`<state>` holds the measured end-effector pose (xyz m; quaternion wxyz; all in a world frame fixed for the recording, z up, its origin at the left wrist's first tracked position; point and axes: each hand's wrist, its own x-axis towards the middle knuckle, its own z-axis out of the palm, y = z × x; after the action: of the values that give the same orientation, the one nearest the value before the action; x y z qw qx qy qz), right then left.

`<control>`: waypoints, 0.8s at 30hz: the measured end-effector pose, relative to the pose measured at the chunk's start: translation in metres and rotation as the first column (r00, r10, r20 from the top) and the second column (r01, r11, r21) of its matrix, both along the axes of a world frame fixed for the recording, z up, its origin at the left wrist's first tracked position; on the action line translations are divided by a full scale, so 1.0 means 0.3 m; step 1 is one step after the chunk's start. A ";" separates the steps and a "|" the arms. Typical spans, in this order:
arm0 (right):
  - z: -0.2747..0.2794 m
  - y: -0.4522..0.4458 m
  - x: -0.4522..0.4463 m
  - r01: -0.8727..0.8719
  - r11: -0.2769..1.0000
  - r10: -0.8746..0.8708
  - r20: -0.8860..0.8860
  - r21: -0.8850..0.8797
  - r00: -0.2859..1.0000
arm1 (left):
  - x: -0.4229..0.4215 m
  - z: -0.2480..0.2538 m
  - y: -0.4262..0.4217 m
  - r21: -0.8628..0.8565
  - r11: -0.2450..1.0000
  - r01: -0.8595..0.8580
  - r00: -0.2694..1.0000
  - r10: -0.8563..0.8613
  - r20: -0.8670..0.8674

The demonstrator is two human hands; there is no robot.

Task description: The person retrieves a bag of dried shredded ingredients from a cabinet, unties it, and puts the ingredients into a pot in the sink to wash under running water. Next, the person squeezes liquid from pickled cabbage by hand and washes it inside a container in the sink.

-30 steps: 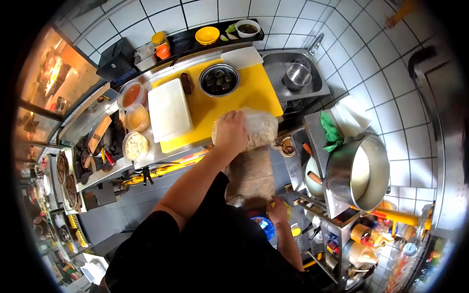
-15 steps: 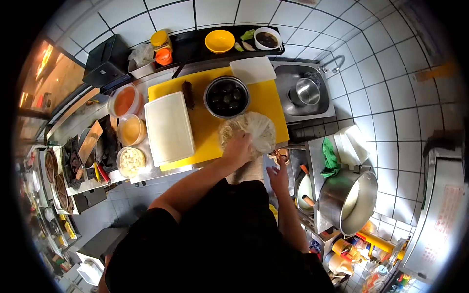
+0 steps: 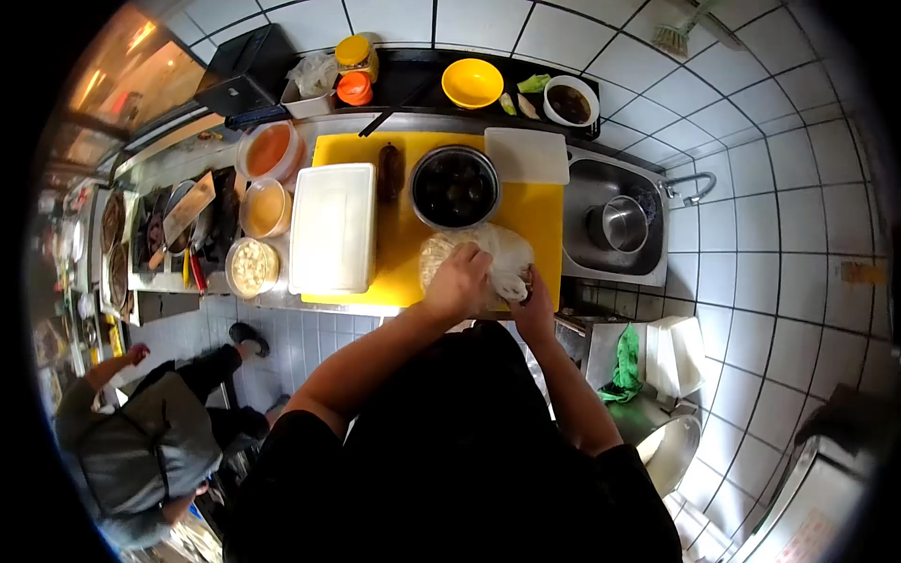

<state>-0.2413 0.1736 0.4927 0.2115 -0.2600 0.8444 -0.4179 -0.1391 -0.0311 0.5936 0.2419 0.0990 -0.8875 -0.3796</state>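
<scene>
A clear plastic bag [image 3: 507, 251] with pale contents lies at the front of the yellow cutting board [image 3: 404, 272]. My left hand [image 3: 458, 281] is closed on the bag's gathered upper part. My right hand [image 3: 534, 308] pinches the bag's twisted end at its right side; something small and brownish shows by those fingertips, too blurred to name. Just behind the bag stands a metal bowl [image 3: 456, 188] of dark rounded pieces in dark liquid. A lidded white container [image 3: 332, 230] and a dark, sausage-like piece [image 3: 389, 173] are left of the bowl.
Right of the board is a sink [image 3: 582, 253] with a metal pot [image 3: 623, 223]. Tubs of orange liquid [image 3: 267, 150] and pale cubes [image 3: 252, 267] line the left. A green cloth [image 3: 623, 366] hangs at right. Another person [image 3: 150, 441] is at lower left.
My right hand has moved up and in to the bag's end, which it now grips. My left hand stays on the bag. The view has shifted, and another person has appeared at lower left.
</scene>
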 end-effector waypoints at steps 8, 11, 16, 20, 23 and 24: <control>0.150 -0.054 -0.192 -0.302 0.937 0.346 -0.365 0.174 0.864 | -0.033 -0.047 0.022 0.270 0.901 -0.339 0.939 0.306 0.156; 0.147 -0.037 -0.249 -0.439 0.896 0.385 -0.379 -0.067 0.842 | 0.027 -0.095 0.039 0.564 0.721 -0.403 0.915 0.335 0.225; 0.320 -0.124 -0.229 -0.577 0.797 0.466 -0.425 -0.178 0.776 | 0.130 -0.090 0.074 0.548 0.762 -0.345 0.925 0.375 0.062; 0.289 -0.204 -0.194 -0.595 0.784 0.504 -0.379 -0.175 0.776 | 0.177 -0.096 0.059 0.527 0.700 -0.483 0.868 0.461 0.184; 0.276 -0.217 -0.186 -0.522 0.828 0.479 -0.228 -0.202 0.848 | 0.160 -0.081 0.035 0.459 0.771 -0.440 0.898 0.377 0.228; 0.283 -0.215 -0.181 -0.480 0.851 0.453 -0.167 -0.212 0.876 | 0.148 -0.078 0.027 0.451 0.789 -0.418 0.908 0.339 0.247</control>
<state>-0.2956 0.1092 0.5777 0.2256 -0.5041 0.7077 -0.4406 -0.0947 -0.0229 0.5701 0.2107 0.3624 -0.7381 -0.5286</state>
